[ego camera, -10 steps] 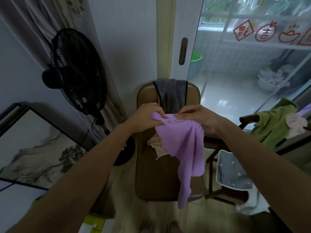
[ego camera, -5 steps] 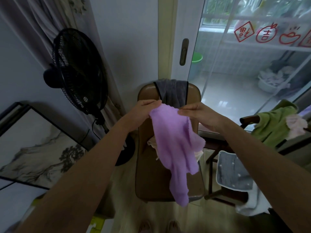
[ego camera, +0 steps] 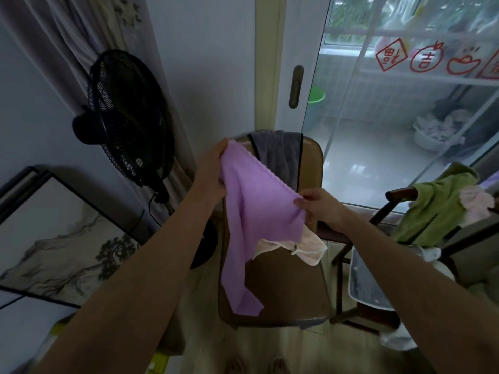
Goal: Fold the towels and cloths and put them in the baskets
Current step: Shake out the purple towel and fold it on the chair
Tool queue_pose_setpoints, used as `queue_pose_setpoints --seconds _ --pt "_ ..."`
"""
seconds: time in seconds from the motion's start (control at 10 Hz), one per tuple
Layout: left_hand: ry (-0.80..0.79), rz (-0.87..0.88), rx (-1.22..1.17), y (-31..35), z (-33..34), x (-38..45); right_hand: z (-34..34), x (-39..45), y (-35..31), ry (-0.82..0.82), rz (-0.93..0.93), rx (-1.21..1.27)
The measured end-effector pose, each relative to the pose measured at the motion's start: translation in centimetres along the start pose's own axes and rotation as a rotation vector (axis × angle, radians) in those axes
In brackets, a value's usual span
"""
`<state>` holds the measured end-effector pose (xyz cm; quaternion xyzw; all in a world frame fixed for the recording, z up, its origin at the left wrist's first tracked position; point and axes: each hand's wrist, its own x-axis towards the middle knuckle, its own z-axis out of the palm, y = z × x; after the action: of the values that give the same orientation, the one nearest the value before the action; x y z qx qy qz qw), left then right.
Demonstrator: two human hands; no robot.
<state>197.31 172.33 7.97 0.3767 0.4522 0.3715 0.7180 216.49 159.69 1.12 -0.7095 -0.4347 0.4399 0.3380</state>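
Purple cloth up in the air over the brown chair, stretched along its scalloped top edge between two hands, the rest of it hanging loose in soft folds down to a corner just above the seat. Left hand is the higher one, fingers curled round the upper corner near the chair back; right hand sits lower and to the right, fingers pinching the other end of that edge. So the edge runs on a slant, high left to low right. Under the purple one, a cream cloth lies on the seat, partly covered by the hanging fabric. A grey towel is draped over the chair back, right behind the raised corner. Black standing fan to the left by the curtain, a framed ink painting leaning low on the left. Off to the right, a green cloth slung over another chair's arm, with a pale pink piece beside it
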Motion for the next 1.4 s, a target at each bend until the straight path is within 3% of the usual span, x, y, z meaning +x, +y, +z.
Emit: queue_pose_setpoints --seconds 0.1,0.2,0.5,0.6,0.8,0.9,1.1,1.4 --pt "0.064 -0.089 0.314 -2.2 -3.0 2.0 -0.9 0.2 1.4 0.167 0.133 0.020" --pt "0.011 -0.059 0.616 -3.6 -5.4 1.7 -2.3 0.8 2.7 0.388 0.131 -0.080" --pt "0.248 0.301 0.484 0.3 -1.5 4.0 -4.4 2.0 -4.6 0.697 -0.099 -0.254" --pt "0.263 0.451 0.439 3.7 -0.3 3.8 -5.8 1.7 -8.4 0.785 -0.212 -0.279" --pt "0.204 0.679 0.405 9.2 0.9 1.2 -7.4 -0.2 -13.9 1.041 -0.260 -0.461" --pt "0.212 0.707 0.401 9.6 0.4 0.0 -7.9 -1.4 -14.0 1.014 -0.231 -0.602" --pt "0.239 0.519 0.543 5.4 -2.2 -1.3 -7.6 -3.9 -9.0 0.869 -0.125 -0.751" --pt "0.162 0.276 0.696 0.4 -3.6 -1.0 -6.6 -4.2 -4.2 0.825 0.005 -0.488"
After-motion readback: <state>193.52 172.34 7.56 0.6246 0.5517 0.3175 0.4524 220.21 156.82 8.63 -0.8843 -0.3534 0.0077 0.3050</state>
